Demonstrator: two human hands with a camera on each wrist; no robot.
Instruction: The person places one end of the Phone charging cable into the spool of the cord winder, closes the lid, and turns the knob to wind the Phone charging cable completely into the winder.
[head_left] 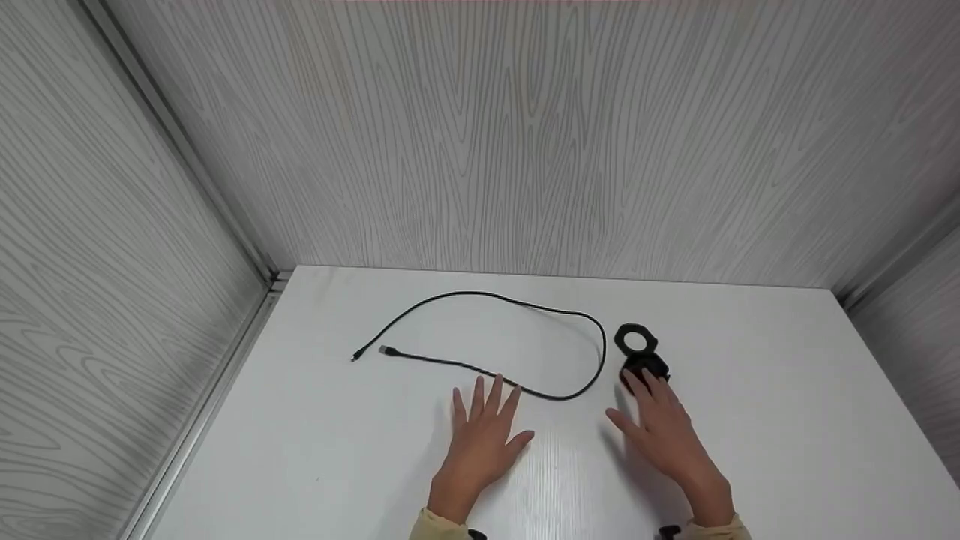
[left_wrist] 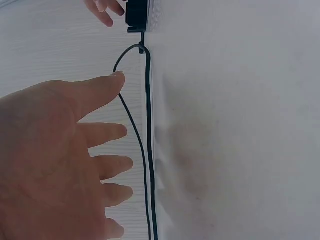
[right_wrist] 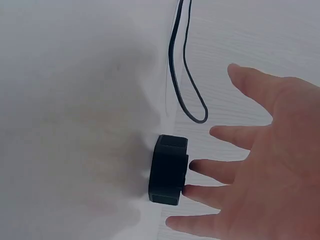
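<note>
A black USB cable [head_left: 480, 293] lies in a wide loop on the white table, both of its plugs at the left end. My left hand [head_left: 478, 442] is spread flat with straight fingers, and its fingertips overlap the near strand of the cable in the head view. To the right, a small black hexagonal case [head_left: 651, 364] has a flat ring-shaped part [head_left: 620, 346] sticking out on its far side. My right hand [head_left: 666, 435] hovers by the case with fingers extended. From the right wrist view, the fingertips [right_wrist: 200, 166] reach right to the case's side and hold nothing.
The white table [head_left: 780, 390] ends at a wood-grain panel [head_left: 525, 150] at the back. Another grey panel [head_left: 112, 262] stands along the left, with a metal rail [head_left: 217, 397] at the table's left edge. A further panel [head_left: 922, 315] rises on the right.
</note>
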